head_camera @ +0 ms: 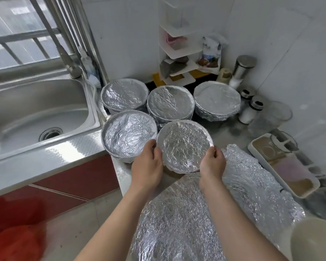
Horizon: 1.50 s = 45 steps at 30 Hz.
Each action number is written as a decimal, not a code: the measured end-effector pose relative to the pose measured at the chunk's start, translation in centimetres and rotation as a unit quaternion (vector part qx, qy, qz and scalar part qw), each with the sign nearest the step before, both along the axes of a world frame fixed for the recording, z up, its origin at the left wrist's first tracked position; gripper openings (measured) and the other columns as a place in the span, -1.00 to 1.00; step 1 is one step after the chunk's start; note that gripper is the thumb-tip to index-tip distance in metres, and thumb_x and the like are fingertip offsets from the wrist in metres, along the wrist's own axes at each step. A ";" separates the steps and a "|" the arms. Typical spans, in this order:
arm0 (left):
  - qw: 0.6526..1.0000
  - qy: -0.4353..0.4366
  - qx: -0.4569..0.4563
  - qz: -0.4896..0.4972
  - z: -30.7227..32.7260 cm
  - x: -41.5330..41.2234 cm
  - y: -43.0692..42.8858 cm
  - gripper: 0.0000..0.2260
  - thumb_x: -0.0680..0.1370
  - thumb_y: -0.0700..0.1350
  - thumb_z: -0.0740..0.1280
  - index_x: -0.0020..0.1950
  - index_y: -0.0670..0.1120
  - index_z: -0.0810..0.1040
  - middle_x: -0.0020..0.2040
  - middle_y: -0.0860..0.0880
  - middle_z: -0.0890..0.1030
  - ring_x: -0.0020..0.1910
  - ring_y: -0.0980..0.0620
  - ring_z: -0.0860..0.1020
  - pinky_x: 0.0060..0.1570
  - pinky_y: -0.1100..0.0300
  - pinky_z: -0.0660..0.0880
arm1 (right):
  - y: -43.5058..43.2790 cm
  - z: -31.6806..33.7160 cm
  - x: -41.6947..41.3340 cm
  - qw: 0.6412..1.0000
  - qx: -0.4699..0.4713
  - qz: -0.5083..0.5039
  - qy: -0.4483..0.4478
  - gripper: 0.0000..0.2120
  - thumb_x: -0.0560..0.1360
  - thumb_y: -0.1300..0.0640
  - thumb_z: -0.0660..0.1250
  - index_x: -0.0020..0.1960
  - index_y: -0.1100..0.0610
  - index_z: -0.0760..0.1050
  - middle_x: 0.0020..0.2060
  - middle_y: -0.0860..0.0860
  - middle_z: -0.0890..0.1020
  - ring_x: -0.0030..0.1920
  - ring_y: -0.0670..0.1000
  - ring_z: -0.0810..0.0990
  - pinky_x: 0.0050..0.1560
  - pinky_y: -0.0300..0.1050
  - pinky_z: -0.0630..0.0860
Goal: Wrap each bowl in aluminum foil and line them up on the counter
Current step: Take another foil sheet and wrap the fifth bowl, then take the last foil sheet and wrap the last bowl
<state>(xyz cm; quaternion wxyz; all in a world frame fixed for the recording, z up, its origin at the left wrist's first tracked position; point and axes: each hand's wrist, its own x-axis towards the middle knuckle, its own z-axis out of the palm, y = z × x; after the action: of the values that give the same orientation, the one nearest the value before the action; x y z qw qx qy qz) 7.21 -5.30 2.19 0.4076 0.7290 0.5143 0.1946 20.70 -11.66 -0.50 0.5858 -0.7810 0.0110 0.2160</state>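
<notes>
Nearest, under both forearms, a crumpled foil sheet point(177, 213) lies spread over the counter point(231, 132) and runs out past the right wrist. The left hand point(147, 164) and right hand point(213, 162) hold one foil-wrapped bowl point(184, 146) between them, fingers curled on its opposite rims; whether its base touches the counter cannot be told. Just beyond the left hand's fingertips, close beside the held one, a second wrapped bowl point(129, 135) sits at the counter edge. Farther ahead of the hands stand the back-left bowl point(124, 95), back-middle bowl point(170, 102) and back-right bowl point(216, 100), all foil-covered. Well left of the left hand lies the steel sink point(36, 110); right of the right hand, a white tray point(282, 164); farthest, a white corner shelf point(177, 53).
</notes>
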 end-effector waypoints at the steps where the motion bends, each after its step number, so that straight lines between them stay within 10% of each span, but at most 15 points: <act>1: 1.000 0.003 0.011 0.005 0.0 -0.2 0.0 -0.74 0.69 -0.07 0.10 0.33 -0.08 0.43 -0.15 0.18 0.43 -0.15 0.10 0.39 -0.09 0.17 0.27 | 0.0 0.1 0.1 1.000 0.000 0.007 -0.005 -0.79 0.66 0.09 0.07 -0.04 0.14 0.42 -0.33 -0.05 0.40 -0.40 -0.09 0.32 -0.39 -0.25 0.27; 12: 0.993 0.098 0.070 0.009 -3.9 -4.5 -3.8 -0.79 0.58 -0.04 0.26 0.20 0.03 0.36 0.02 0.04 0.55 -0.07 -0.02 0.54 -0.11 -0.02 0.51 | -1.4 0.2 0.4 0.998 0.006 0.063 -0.012 -0.73 0.67 0.11 0.07 -0.21 0.04 0.33 -0.33 -0.02 0.39 -0.38 -0.08 0.33 -0.35 -0.26 0.20; 16: 0.964 0.233 0.041 -0.121 -5.2 -5.0 -5.9 -0.74 0.62 0.10 0.17 0.25 0.02 0.40 0.10 0.00 0.54 0.04 -0.04 0.54 -0.11 0.07 0.47 | -2.0 1.9 -0.8 0.987 0.006 0.161 0.019 -0.64 0.68 0.00 0.02 0.39 0.13 0.29 0.24 0.07 0.47 0.21 0.00 0.47 0.29 0.06 0.38; 19: 0.957 0.250 0.031 -0.144 -5.0 -4.4 -6.7 -0.76 0.60 0.01 0.20 0.23 -0.03 0.42 0.07 -0.02 0.58 0.03 -0.07 0.56 -0.15 0.09 0.44 | -3.9 2.4 -0.9 0.977 -0.024 0.210 -0.032 -0.48 0.66 -0.06 0.03 0.56 -0.01 -0.03 0.51 0.02 0.20 0.46 0.07 0.26 0.32 -0.05 0.25; 23: 0.947 0.258 0.051 -0.186 -3.8 -4.4 -8.9 -0.92 0.58 -0.09 0.18 -0.06 -0.07 0.40 -0.16 -0.03 0.51 -0.07 -0.13 0.56 -0.24 0.08 0.41 | -9.5 2.9 -0.3 0.967 -0.078 0.194 -0.147 -0.55 0.64 0.11 0.13 0.51 0.01 0.17 0.46 0.01 0.31 0.40 0.01 0.35 0.21 -0.16 0.32; 30: 0.915 0.262 0.181 -0.248 -1.3 -4.1 -13.0 -0.93 0.63 -0.10 0.14 -0.02 -0.02 0.39 -0.15 -0.02 0.60 -0.20 -0.13 0.58 -0.33 0.15 0.33 | -18.7 1.8 -1.1 0.873 -0.311 0.266 -0.266 -0.53 0.55 0.22 0.22 0.45 0.12 0.30 0.41 0.09 0.37 0.38 0.16 0.32 0.34 0.03 0.29; 38: 0.960 0.158 0.169 -0.161 4.7 -5.7 -12.9 -0.82 0.62 -0.01 0.21 0.18 0.00 0.50 -0.03 -0.09 0.67 0.00 -0.21 0.59 -0.12 0.03 0.50 | -20.5 2.4 -2.9 0.939 -0.221 0.219 -0.145 -0.46 0.56 0.18 0.22 0.51 0.11 0.18 0.48 0.07 0.28 0.45 0.10 0.26 0.38 -0.06 0.21; 45: 0.998 -0.058 -0.003 0.039 5.6 -11.2 -9.2 -0.88 0.48 -0.11 0.42 -0.24 0.04 0.57 -0.26 0.06 0.63 -0.23 0.03 0.55 -0.19 0.12 0.43 | -20.2 3.2 -2.9 0.966 -0.151 0.171 -0.121 -0.27 0.50 -0.04 0.37 0.53 0.04 0.08 0.48 0.07 0.27 0.44 0.10 0.29 0.37 0.08 0.33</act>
<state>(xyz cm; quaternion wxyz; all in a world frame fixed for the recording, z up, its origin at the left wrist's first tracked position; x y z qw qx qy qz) -4.00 -14.46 7.77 0.4313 0.6944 0.5185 0.2508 17.79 -31.90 2.72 0.4127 -0.8709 -0.1610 0.2126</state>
